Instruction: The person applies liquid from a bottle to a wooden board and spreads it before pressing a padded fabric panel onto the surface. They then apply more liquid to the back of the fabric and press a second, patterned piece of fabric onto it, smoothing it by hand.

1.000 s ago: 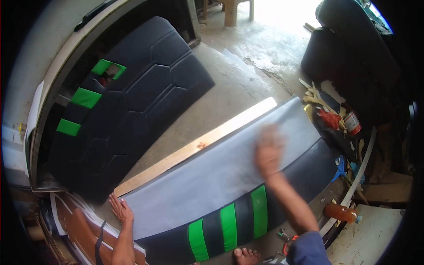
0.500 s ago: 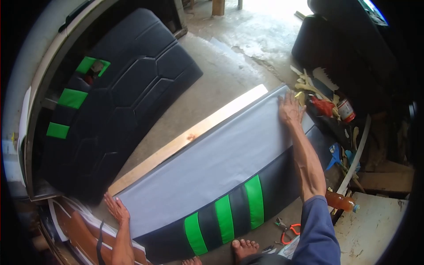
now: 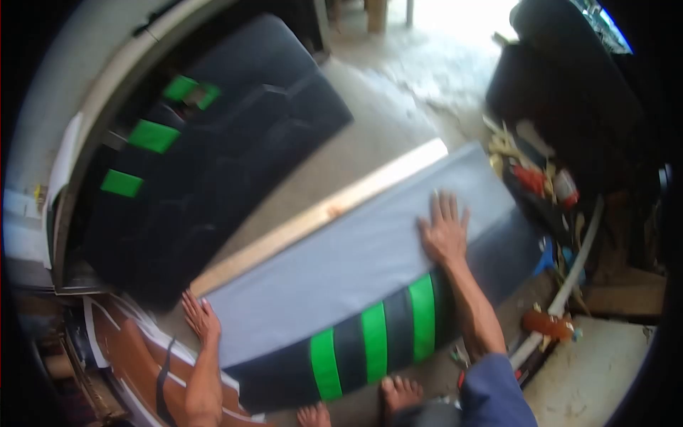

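Note:
Before me lies a long padded panel (image 3: 356,320), black with green stripes along its near side and a grey fabric (image 3: 327,256) over its upper part. My right hand (image 3: 446,231) rests on the grey fabric, fingers spread and flat. At the panel's left end, my left hand (image 3: 203,318) touches the corner with its fingers stretched out. A pale wooden plank (image 3: 320,213) runs along the far edge of the panel. Neither hand grips anything. The picture is slightly blurred by motion.
A larger black padded panel (image 3: 235,142) with green patches leans at the left. Brown and white sheets (image 3: 135,349) lie below it. On the right are scraps, a red-and-white can (image 3: 566,188), an amber bottle (image 3: 546,324) and a pale board (image 3: 590,370). My bare feet (image 3: 400,393) stand close by.
My right hand has moved from the panel's far right corner leftward and nearer over the grey fabric. My left hand stays at the left end. The whole view has shifted slightly.

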`<state>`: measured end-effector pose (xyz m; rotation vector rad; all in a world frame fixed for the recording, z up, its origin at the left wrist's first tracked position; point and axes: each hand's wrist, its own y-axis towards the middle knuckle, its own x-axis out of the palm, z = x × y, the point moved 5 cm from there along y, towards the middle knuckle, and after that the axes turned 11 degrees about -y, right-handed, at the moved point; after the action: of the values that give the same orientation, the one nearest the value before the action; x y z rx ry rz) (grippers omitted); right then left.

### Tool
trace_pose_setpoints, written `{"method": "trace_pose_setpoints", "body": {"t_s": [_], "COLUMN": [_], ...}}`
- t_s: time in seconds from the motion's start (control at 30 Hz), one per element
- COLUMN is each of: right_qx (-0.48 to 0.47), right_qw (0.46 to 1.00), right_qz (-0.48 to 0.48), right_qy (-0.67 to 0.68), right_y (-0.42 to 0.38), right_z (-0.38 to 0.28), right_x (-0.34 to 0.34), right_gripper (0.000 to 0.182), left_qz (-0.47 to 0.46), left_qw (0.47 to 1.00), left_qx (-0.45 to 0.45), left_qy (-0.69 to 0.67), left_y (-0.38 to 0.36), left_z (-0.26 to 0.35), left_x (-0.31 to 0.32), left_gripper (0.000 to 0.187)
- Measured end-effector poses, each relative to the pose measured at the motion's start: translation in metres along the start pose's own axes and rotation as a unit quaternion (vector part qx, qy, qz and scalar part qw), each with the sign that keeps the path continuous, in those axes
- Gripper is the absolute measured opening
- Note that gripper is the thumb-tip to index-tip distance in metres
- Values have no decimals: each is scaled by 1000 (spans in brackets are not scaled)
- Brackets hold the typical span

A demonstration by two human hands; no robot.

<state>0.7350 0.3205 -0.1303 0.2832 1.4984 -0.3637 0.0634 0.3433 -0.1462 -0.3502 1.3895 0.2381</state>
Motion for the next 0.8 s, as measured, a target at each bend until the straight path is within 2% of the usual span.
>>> {"method": "trace_pose_setpoints", "body": {"t_s": [0.07,0.17,0.27,0.33,0.37,0.43,0.47,0.57,0.63,0.67,0.7,0.73,0.77,0.8], "right_qx": [0,-35,-265,-365,-361,-313,-262,-60,43,98,130,136,161,189], "right_qw": [999,996,945,908,908,943,957,994,994,992,989,985,980,972], "right_qz": [-27,70,133,1,-8,14,93,86,-34,-32,42,107,103,98], "right_qy": [21,35,140,208,212,113,86,-28,-98,-79,-52,10,55,98], "right_y": [-4,-22,-101,-146,-145,-109,-86,-4,8,0,-25,-54,-91,-130], "right_z": [-5,-66,-210,-266,-259,-216,-178,-38,36,71,96,111,115,113], "right_x": [-6,-2,-20,-4,-5,-9,2,25,6,6,-8,-25,-46,-59], "right_gripper": [72,70,64,65,65,66,68,66,62,64,63,60,61,62], "left_qz": [-21,-3,1,1,-6,-4,1,-4,-2,-8,-5,9,21,-32], "left_qw": [1000,1000,1000,999,1000,1000,1000,1000,1000,999,999,995,967,940], "left_qx": [-21,-18,-12,-16,-16,-7,-1,-8,-20,-41,-44,100,244,323], "left_qy": [-8,-14,-27,-32,-22,-19,-27,-15,0,20,16,-26,-67,-109], "left_y": [3,1,0,4,2,7,0,2,3,-3,-15,-39,-72,-114], "left_z": [3,4,5,8,0,2,1,1,13,16,20,37,54,69], "left_x": [-3,0,-3,1,0,-3,-2,1,-9,-13,-18,-26,-34,-36], "left_gripper": [64,64,64,64,64,64,64,64,64,65,65,67,70,74]}}
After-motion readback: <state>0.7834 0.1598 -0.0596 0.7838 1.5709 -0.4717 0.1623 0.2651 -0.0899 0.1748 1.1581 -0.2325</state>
